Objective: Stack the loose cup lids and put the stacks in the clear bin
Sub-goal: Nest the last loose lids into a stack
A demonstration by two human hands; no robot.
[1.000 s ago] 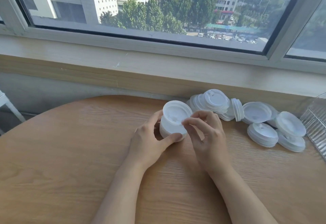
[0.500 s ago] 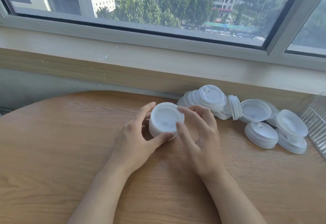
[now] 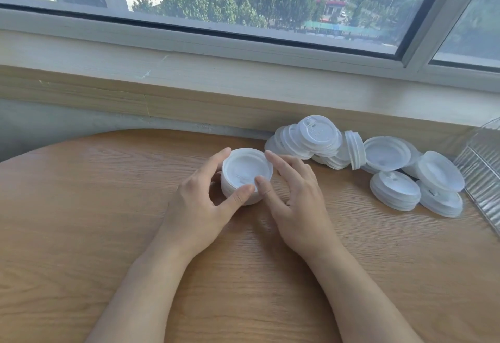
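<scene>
Head view: stack of lids (image 3: 245,176) stands mid-desk (image 3: 81,234), gripped by left hand (image 3: 200,202) at the side; right hand (image 3: 295,202) relaxed, thumb touching the rim. Stacking step judged underway. Loose lids (image 3: 392,169) and clear bin (image 3: 484,169) lie at right edge; more gathering needed.

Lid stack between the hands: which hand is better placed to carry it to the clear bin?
Right hand, likely: the clear bin stands on that side, so no crossing over.
</scene>
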